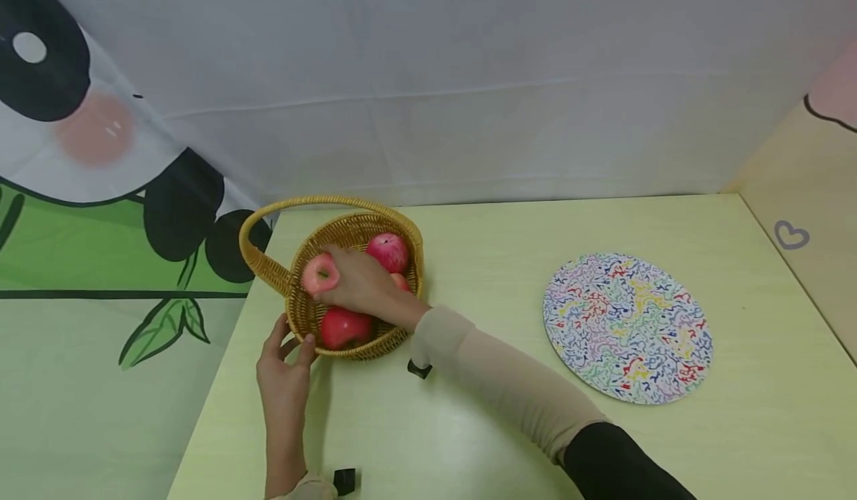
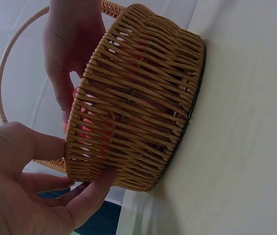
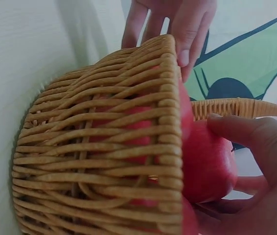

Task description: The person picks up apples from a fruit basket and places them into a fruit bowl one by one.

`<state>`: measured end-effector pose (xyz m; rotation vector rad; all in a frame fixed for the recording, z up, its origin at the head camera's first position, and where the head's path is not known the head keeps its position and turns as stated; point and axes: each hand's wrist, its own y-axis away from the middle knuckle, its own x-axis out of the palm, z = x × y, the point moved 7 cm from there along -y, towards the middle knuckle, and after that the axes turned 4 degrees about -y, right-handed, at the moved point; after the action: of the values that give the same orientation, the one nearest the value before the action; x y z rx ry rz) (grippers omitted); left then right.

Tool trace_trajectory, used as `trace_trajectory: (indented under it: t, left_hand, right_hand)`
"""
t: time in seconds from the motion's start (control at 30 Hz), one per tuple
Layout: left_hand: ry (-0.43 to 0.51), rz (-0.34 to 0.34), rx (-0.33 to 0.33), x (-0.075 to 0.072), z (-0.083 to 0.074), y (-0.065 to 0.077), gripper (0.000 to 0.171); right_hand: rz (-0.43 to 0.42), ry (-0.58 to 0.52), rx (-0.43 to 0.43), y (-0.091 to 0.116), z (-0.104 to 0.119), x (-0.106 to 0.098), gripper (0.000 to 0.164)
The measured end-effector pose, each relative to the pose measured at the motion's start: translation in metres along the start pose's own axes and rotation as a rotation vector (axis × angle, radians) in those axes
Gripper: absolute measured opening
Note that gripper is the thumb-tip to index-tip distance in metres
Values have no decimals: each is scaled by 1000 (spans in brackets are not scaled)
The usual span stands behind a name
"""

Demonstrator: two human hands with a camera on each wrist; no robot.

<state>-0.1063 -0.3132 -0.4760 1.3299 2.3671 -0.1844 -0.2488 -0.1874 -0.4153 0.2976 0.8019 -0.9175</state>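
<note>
A wicker basket (image 1: 382,348) with a tall arched handle stands at the left of the table. My left hand (image 1: 286,370) holds the basket's near left side, its thumb and fingers spread against the rim and the woven wall (image 2: 133,98). Inside the basket my right hand (image 1: 364,280) grips a pinkish-red apple (image 1: 320,274) at the left rim; the right wrist view shows thumb and fingers around this apple (image 3: 207,166). Other red apples lie in the basket: one at the back (image 1: 388,252), one at the front (image 1: 345,329), and one partly hidden by the right hand (image 1: 401,282).
A round board (image 1: 628,329) with a multicoloured squiggle pattern lies flat on the right of the pale table (image 1: 495,262). A white cloth wall (image 1: 469,143) rises behind the table. At the left hangs a printed cartoon panel (image 1: 80,247).
</note>
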Motion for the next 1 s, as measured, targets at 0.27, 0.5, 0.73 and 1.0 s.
trace_trajectory:
  t: [0.27,0.5,0.73,1.0]
  left_hand:
    - [1,2,-9,0,0,1,68]
    - [-4,4,3,0,-1,0,68]
    - [-8,11,4,0,-1,0,69]
    - [-10,14,-16,-1,-1,0,69]
  right_hand:
    - [-20,1,-41,12,4,-14,78]
    - [-30,-13,-96,22,7,-25,79]
    - [-21,-27,-115,33,8,-33,81]
    - [-16,-54,-148,49,14,-43,81]
